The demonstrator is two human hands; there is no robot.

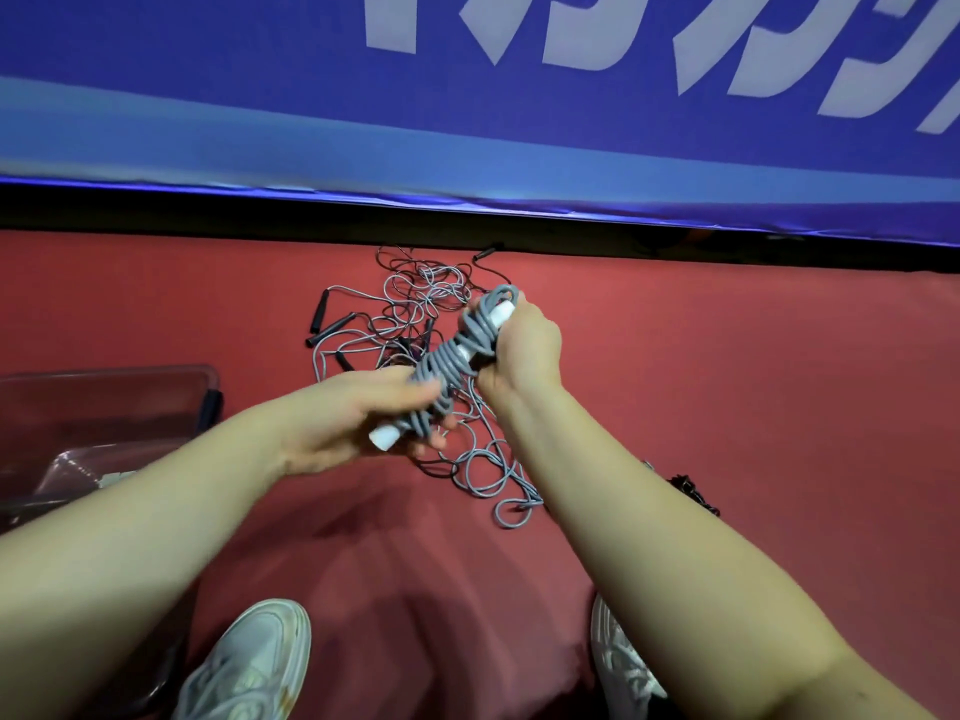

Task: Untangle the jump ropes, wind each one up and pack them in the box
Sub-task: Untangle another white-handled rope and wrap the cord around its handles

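While our left hand (363,431) and right hand (524,345) curl fingers round the grey jump rope wound on white plastic handles (457,356), held above the red floor (727,407), we judge winding unfinished: its trailing tail (493,478) needs wrapping next.

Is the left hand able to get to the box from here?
Probably yes: the box sits on the floor close beside the left forearm, with nothing between. The left hand is busy, though, gripping the wound grey rope together with the right hand.

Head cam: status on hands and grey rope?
Left hand and right hand grip grey rope, part wound on white handles. Tail loose on floor. Tangle beyond, box at left.
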